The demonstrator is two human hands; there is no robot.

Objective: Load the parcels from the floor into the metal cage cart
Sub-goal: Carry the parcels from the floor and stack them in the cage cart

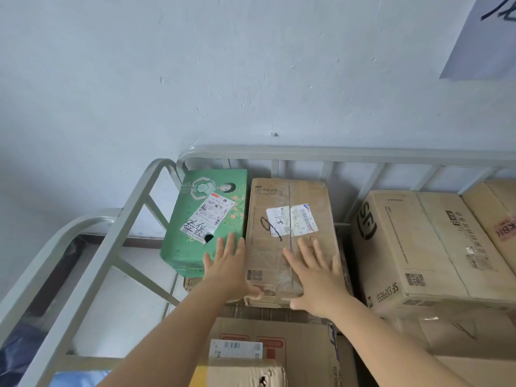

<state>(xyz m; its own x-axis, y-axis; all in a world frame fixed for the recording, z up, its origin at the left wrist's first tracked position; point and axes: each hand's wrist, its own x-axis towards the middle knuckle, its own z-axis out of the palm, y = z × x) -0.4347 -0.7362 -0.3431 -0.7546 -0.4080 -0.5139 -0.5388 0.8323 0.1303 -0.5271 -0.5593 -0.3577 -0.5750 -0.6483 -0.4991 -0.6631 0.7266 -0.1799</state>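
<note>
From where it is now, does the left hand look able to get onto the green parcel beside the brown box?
Probably yes. The left hand lies open at the seam between the green parcel and the brown box, fingertips already at the green edge. Nothing lies on that parcel's top.

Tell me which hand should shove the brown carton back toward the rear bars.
Right, probably. The right hand lies flat on top of the brown carton, fingers pointing toward the rear bars. The left hand sits at its left edge, partly over the green parcel.

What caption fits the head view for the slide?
Both hands, left and right, settle a brown parcel beside a green parcel in the cage cart.
</note>
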